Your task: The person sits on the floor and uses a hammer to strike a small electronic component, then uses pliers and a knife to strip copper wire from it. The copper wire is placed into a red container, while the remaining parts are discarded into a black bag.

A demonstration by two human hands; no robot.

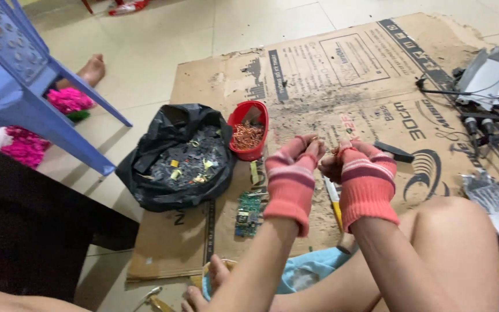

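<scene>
at the near edge of the view, bare knees and feet are seen resting on the tiled floor (163, 34), with a pale blue cloth (307, 271) tucked under them, probably as padding for sitting low

just above, the left hand (293, 173) and the right hand (362, 176) are held close together over the flattened cardboard sheet (342, 63), both covered by pink striped fingerless gloves; the fingers of each hand are curled nearly closed, and a small copper-coloured piece (314, 140) is pinched between the two sets of fingertips, raised clear of the cardboard; exactly what the piece is cannot be told

under the hands, near the front edge of the cardboard, a green circuit board (248, 214) is laid flat, and a yellow-handled tool (334, 202) lies just beside it, within easy reach

further along, toward the left edge of the cardboard, a red tub (249, 136) of copper bits is stood touching an open black bag (180, 159) of dark scrap, so that sorted material can be kept apart in the two

a dark flat piece (394, 152) lies just beyond the right hand

at the far right corner, a heap of grey casings and cables (489, 86) is piled

off the cardboard to the left, a blue plastic stool (24, 81) is stood on the floor, with pink flowers (67, 99) beneath it
</scene>
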